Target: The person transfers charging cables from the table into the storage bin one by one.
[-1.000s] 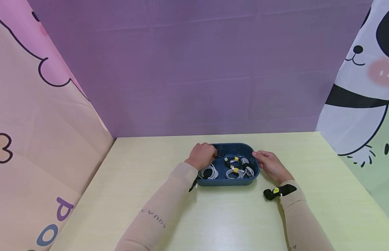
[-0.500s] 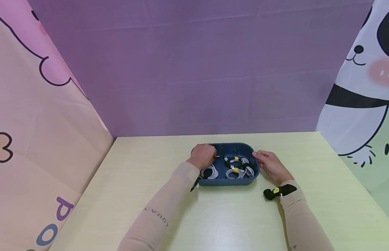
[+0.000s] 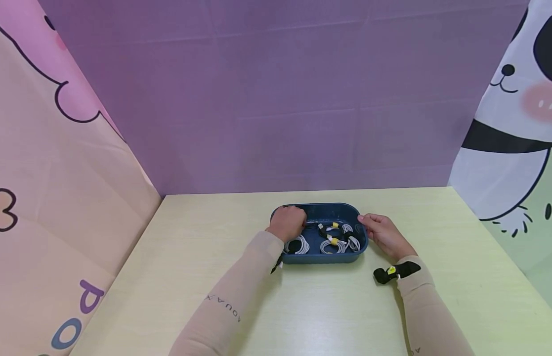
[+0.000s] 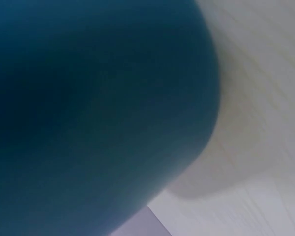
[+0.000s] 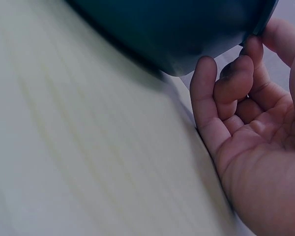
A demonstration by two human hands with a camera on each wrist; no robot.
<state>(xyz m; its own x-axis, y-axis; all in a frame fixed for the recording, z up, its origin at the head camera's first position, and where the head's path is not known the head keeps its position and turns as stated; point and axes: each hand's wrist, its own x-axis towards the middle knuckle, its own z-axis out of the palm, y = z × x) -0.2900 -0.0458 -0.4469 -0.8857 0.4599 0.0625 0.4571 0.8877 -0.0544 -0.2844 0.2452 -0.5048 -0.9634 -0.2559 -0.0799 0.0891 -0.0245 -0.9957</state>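
Observation:
A dark blue plastic storage box (image 3: 322, 258) with rounded corners sits on the table. Inside it lie a coiled white cable (image 3: 304, 244) at the near left and, on the right, several white cables (image 3: 333, 246) bundled with black and yellow ties. My left hand (image 3: 288, 222) reaches over the left side into the box, knuckles up and fingertips hidden. A dark thin item (image 3: 312, 225) shows beside its fingers; whether it is held is hidden. Thumb and index finger of my right hand (image 3: 384, 235) pinch the box's right rim, while the other fingers are loosely bent below it.
The pale wooden table (image 3: 204, 237) ends at a purple cloth backdrop (image 3: 293, 109). Printed cloths stand at the left (image 3: 71, 188) and the right. The left wrist view is filled mostly by the box's blurred outer wall (image 4: 113, 108).
My left hand has shifted slightly right and lower into the box, and the dark item beside it sits a little lower. The right hand stays on the rim.

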